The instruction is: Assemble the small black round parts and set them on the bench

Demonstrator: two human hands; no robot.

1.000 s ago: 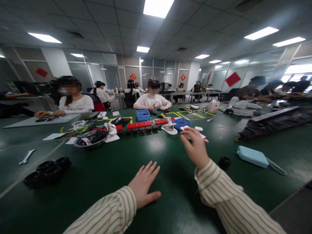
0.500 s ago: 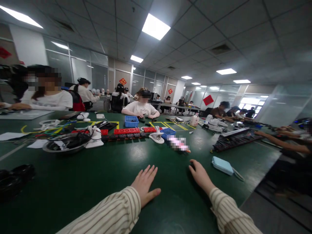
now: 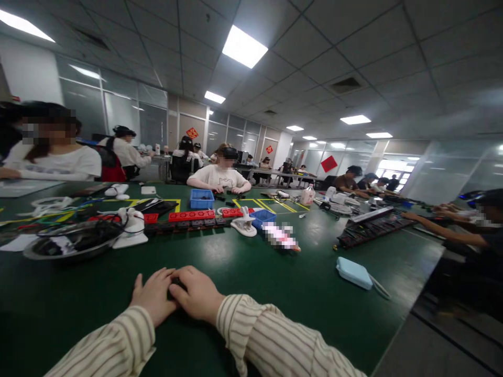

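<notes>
My left hand (image 3: pixel 154 296) rests low over the green table (image 3: pixel 310 314), its fingers stretched out and the little finger apart. Touching its fingertips is my right hand (image 3: pixel 199 295), curled over a small black object (image 3: pixel 178 283). Most of that object is hidden under the right fingers, so its kind does not show. Whether the left fingertips also touch it, I cannot tell. Both wrists are in striped cream sleeves.
Ahead lie a metal bowl of black parts (image 3: pixel 74 251), a white clip-on stand (image 3: pixel 244 224), red-and-black power strips (image 3: pixel 190 217) and blue bins (image 3: pixel 201 198). A light-blue case (image 3: pixel 354 272) lies right. A co-worker (image 3: pixel 220 175) sits opposite; others sit around.
My right hand has swung left across the table with the small black object, up against my left hand. My left hand has also shifted left. The view has turned slightly right.
</notes>
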